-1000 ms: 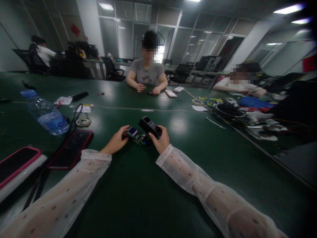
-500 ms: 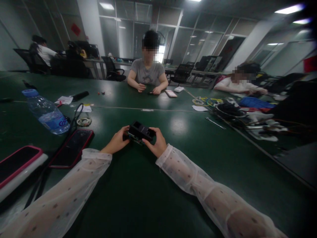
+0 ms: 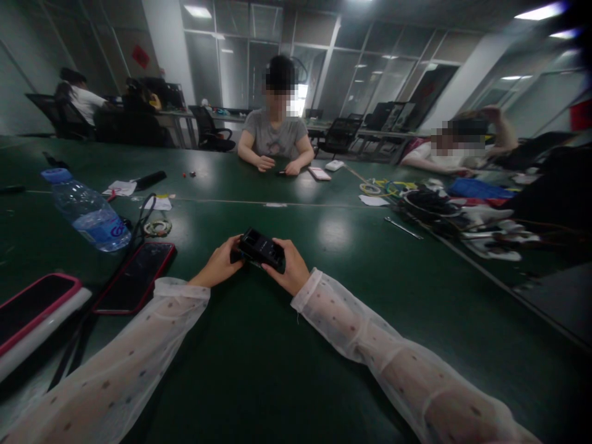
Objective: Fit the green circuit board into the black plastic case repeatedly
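Note:
A small black box-shaped electronic device is held between my two hands over the green table. My left hand grips its left end, with the fingers partly hidden behind it. At the right end, my right hand closes on it with the thumb along the near side. The top face shows a dark recess and small light marks too tiny to read. Its underside is hidden.
To the left are a water bottle, a red-edged phone, another pink-edged phone and a bracelet. A wrench lies right of my hands, before a pile of cables and parts. A person sits opposite.
The black device has tilted slightly, showing more of its top and less of its near side. My right fingers have shifted a little on it. The person at right has raised an arm.

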A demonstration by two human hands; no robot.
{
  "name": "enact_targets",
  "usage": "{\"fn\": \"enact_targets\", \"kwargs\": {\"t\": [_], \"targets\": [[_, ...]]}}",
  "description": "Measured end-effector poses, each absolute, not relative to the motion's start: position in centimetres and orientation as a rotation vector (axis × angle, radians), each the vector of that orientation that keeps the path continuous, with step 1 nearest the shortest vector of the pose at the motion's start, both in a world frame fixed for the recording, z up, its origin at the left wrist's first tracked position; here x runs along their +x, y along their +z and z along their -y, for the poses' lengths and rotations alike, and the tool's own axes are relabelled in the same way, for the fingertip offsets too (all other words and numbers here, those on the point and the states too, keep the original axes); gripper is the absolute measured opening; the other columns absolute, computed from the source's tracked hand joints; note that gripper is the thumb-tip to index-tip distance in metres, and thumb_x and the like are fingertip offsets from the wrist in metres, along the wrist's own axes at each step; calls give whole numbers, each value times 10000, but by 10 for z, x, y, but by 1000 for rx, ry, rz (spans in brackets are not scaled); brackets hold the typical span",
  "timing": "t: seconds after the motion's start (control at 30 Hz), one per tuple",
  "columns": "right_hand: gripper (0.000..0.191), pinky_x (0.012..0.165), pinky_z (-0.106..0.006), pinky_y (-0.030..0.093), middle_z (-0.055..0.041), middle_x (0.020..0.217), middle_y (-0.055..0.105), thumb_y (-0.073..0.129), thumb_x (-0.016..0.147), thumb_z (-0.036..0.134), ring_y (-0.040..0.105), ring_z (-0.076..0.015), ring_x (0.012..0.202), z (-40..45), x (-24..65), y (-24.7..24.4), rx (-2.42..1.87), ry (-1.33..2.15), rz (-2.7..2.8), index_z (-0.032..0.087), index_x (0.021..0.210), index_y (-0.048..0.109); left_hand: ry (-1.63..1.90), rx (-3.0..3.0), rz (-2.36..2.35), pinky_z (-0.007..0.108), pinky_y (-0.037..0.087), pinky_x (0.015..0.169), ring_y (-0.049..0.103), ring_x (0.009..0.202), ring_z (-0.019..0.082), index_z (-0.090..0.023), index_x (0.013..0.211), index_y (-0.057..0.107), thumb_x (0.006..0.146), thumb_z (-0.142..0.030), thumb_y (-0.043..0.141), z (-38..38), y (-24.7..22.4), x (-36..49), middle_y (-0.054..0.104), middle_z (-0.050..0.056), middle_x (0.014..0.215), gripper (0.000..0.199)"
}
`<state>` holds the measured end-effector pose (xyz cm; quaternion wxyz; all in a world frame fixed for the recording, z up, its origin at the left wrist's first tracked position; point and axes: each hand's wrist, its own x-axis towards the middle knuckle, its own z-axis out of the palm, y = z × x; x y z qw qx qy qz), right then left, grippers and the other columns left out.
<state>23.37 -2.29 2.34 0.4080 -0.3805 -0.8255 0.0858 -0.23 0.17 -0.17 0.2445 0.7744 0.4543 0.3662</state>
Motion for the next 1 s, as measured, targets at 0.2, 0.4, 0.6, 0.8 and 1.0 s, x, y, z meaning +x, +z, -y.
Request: {"fn": "enact_targets", "kwargs": {"t": [0.2,0.4,0.6,0.8,1.0], "targets": [[609,947,-511,470,-138,1168,523,632,809,341,534,-285,1109,18,233,16,-1004,232,2113,197,1327,345,1004,2146,-1235,470,426,975,536,1157,273,-178,1349,360,753,-181,618,0,1,-2,531,133,1269,650],[646,919,-502,490,-113,1144,532,630,821,356,544,-276,1078,18,235,19,-1027,257,2135,242,1377,320,996,2161,-1272,485,409,996,509,1195,287,-182,1349,360,743,-186,622,-1,-2,-3,517,135,1285,660],[736,902,-507,496,-131,1154,522,617,828,351,547,-288,1046,19,233,18,-1007,230,2271,234,1443,231,1001,2195,-1283,500,348,1049,442,1266,293,-190,1364,349,736,-183,631,1,3,-2,461,138,1355,689],[710,900,-502,499,-127,1155,508,580,847,332,542,-284,1048,21,233,17,-1016,223,2280,233,1447,213,980,2205,-1302,522,347,1039,434,1272,307,-193,1371,343,733,-194,641,2,5,-1,459,144,1357,704],[686,952,-519,470,-141,1166,524,614,820,334,536,-292,1104,21,233,19,-1019,263,2227,201,1405,280,960,2209,-1321,526,349,1032,437,1265,306,-176,1372,341,741,-203,641,2,4,-2,459,156,1359,699]]}}
